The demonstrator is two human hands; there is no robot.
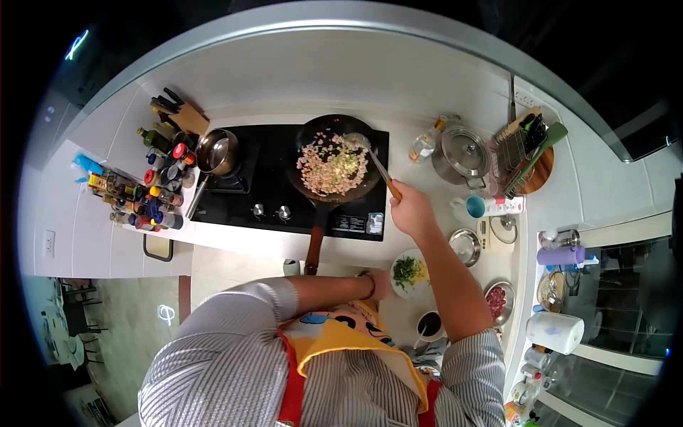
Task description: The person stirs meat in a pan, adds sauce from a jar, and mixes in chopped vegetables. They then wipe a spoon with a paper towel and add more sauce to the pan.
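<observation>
My right hand (413,210) is closed around the wooden handle of a metal spatula (380,167). The spatula's head rests at the upper right inside a dark wok (306,186). Minced meat (331,167) with pale chopped bits lies spread in the wok, which sits on the black gas hob (270,188). The wok's wooden handle points toward me. Low in front of my body, my left hand (380,285) is beside a white plate (402,290) holding chopped greens (408,272) and some yellowish bits. The left fingers cannot be made out.
Left of the wok stands a small steel saucepan (217,153), near crowded seasoning bottles (160,192) and a knife block (188,119). To the right are a lidded pot (461,153), a glass bottle (425,144), a steel bowl (464,247), a bowl of raw meat (498,302) and a dark sauce bowl (429,325).
</observation>
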